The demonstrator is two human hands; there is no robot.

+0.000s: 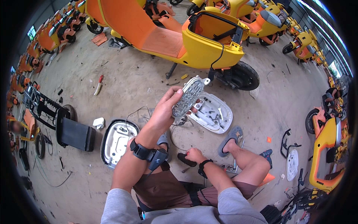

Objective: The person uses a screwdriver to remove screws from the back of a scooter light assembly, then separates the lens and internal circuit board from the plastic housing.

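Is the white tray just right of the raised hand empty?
No, the white tray is not empty: a wrench and small dark parts lie inside its rim.

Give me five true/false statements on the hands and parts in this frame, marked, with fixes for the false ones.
1. The left hand holds a grey elongated part. True.
2. The right hand also grips it. False: the right hand is apart from it, nearer the person's body.
3. The wrench lies outside the white tray. False: it lies inside.
4. A red-handled tool lies on the floor. True.
5. The black-rimmed white shell is right of the white tray. False: it is on the left.
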